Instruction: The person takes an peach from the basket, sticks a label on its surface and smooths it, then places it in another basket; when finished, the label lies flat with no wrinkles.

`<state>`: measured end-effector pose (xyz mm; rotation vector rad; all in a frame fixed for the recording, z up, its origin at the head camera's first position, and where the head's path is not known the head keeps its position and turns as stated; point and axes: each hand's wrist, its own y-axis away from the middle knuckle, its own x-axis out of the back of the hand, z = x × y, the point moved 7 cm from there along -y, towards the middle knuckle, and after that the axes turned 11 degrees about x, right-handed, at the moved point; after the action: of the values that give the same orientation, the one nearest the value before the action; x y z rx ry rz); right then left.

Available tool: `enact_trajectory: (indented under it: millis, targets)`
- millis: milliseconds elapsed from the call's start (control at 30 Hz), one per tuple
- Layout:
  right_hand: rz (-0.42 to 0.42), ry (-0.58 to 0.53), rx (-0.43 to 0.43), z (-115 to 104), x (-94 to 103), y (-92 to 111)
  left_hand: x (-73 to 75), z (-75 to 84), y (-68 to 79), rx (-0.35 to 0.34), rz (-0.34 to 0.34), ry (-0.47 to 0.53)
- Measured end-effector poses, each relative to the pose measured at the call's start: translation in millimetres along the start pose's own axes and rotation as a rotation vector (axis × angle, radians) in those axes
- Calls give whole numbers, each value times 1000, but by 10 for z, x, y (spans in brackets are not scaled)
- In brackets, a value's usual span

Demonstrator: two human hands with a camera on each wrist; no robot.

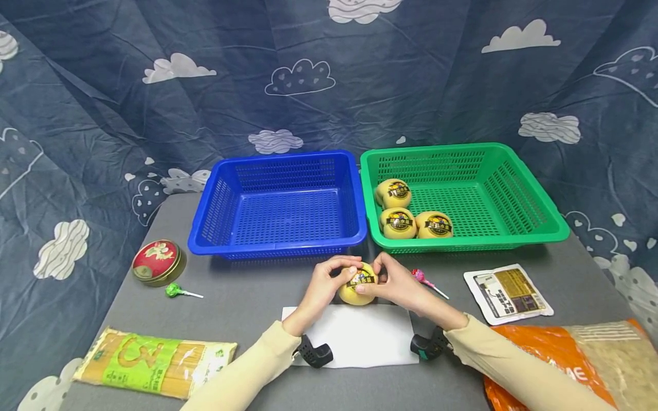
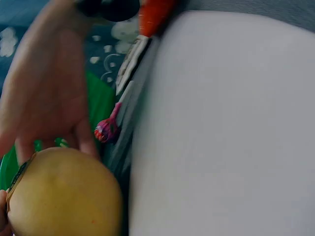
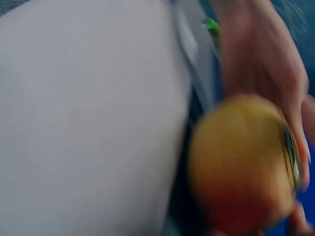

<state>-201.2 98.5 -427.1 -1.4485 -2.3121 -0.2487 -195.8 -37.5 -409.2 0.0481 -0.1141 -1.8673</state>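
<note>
Between my two hands is a round yellow fruit (image 1: 354,298) with a dark printed label on its top. My left hand (image 1: 328,281) grips it from the left, its thumb on the label's edge. From the other side my right hand (image 1: 400,283) holds it, thumb on the lower edge of the label. In the left wrist view the fruit (image 2: 69,191) shows plain yellow skin; the right wrist view shows a reddish blush on the fruit (image 3: 236,157), though blurred. Right below the fruit lies a white sheet (image 1: 360,337).
At the back stand a blue basket (image 1: 277,249) and a green basket (image 1: 473,240) with labelled yellow fruits (image 1: 398,224). A round tin (image 1: 158,262), green lollipop (image 1: 177,290) and noodle pack (image 1: 154,365) lie left. A pink lollipop (image 1: 420,276), white-edged packet (image 1: 509,294) and orange bag (image 1: 555,357) lie right.
</note>
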Motion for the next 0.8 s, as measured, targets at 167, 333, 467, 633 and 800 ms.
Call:
enact_trajectory:
  millis: [167,333,467,633,800]
  targets:
    - [43,81,36,-38,-4,-9,9,17,13,-48,-10,-42]
    - [-32,-223,-27,86,-7,5,14,-6,0,-45,-44,-55]
    - [-65,-362,-42,128,7,10,-5,-42,13,-29,-100,-89]
    - [-47,-404,-76,149,24,11,-21,-87,18,34,-169,-68]
    - [-56,-362,-72,137,28,15,5,-122,29,62,-170,-7]
